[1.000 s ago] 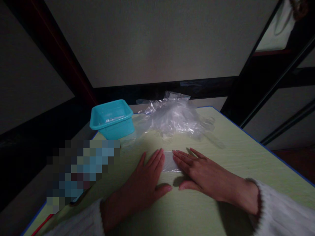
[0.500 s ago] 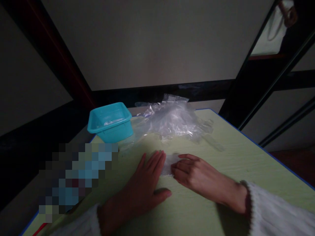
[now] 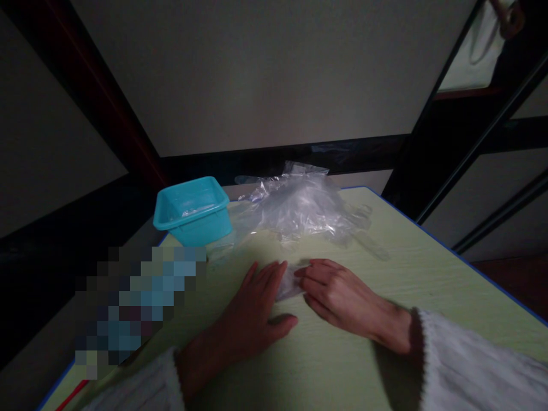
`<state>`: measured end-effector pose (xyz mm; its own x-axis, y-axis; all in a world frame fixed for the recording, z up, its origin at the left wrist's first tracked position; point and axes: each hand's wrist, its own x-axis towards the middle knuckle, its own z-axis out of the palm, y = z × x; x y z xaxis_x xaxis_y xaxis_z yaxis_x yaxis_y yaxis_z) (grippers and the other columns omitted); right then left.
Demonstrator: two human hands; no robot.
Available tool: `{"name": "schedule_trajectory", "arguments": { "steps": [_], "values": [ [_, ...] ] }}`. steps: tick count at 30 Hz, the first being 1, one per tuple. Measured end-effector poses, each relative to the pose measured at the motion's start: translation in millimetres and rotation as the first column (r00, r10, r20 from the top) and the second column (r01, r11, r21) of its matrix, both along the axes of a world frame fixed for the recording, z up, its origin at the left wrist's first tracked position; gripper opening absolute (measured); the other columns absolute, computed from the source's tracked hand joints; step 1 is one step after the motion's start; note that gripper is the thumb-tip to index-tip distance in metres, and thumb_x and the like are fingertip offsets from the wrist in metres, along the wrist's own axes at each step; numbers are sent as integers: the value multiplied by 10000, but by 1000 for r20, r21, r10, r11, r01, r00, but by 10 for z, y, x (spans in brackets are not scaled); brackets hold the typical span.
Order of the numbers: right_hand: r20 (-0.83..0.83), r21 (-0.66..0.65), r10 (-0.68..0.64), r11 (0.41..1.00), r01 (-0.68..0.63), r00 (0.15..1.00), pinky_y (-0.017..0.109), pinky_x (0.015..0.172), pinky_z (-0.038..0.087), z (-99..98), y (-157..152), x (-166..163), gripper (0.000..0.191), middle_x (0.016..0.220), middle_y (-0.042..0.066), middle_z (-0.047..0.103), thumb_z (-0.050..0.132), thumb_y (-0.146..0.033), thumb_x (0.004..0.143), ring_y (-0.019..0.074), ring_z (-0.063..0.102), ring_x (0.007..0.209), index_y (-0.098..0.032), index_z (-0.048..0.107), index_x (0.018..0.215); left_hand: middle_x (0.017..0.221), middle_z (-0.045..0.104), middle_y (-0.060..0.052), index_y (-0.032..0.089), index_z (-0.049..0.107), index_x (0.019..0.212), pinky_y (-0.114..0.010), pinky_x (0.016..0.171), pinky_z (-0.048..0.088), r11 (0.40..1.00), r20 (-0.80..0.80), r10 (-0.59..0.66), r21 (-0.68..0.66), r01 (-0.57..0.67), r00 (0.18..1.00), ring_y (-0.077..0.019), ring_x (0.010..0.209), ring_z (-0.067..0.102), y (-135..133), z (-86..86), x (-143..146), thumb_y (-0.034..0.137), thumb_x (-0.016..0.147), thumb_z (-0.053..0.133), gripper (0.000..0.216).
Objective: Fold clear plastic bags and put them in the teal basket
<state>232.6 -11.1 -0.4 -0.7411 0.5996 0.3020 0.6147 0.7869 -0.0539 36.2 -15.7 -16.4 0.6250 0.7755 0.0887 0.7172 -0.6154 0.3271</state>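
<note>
Right hand: flat a second ago, now curled; grip unclear.
Clear film: one, between the hands.
Left hand: open, at its edge.
Blue tub: one, beyond left hand.

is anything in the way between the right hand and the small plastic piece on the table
Nothing visible: the right hand has its fingers right at the near-clear plastic piece. The left hand is at the other end, and the plastic pile lies farther back.
</note>
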Motion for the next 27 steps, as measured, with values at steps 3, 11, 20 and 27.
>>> {"name": "schedule_trajectory", "arguments": {
  "steps": [3, 11, 20, 27],
  "values": [
    [-75, -53, -43, 998, 39, 996, 342, 773, 467, -6, 9, 3, 161, 777, 80, 634, 443, -117, 823, 195, 583, 762, -133, 601, 795, 1357, 419, -194, 78, 279, 1331, -566, 1073, 166, 1000, 23, 14, 7, -14, 1000, -303, 1274, 354, 11, 5, 3, 285, 761, 535, 658],
    [-459, -267, -160, 963, 37, 874, 276, 620, 460, -30, -2, 13, 163, 744, 59, 661, 427, -176, 819, 166, 614, 672, -150, 587, 837, 1161, 603, -99, 150, 514, 1103, -504, 1094, 167, 998, 256, 60, 20, -67, 965, -224, 1116, 527, 37, 5, 14, 177, 789, 462, 320],
    [-755, -550, -443, 829, -100, 483, 202, 432, 347, 17, 39, -90, 91, 557, -39, 491, 562, -265, 717, 94, 444, 491, -186, 517, 706, 667, 624, -14, 159, 550, 662, -258, 642, 458, 877, 678, 429, -472, -94, 597, -159, 664, 586, 50, 111, 100, 309, 718, 556, 161],
    [-726, -687, -619, 671, -280, 299, 175, 382, 279, -22, 64, -132, 357, 498, -100, 452, 669, -305, 648, 64, 390, 394, -198, 459, 916, 542, 562, 37, 164, 487, 646, -205, 531, 399, 784, 716, 538, -619, 48, 446, -96, 511, 515, 66, 160, 139, 311, 637, 616, 196]
  ]
}}
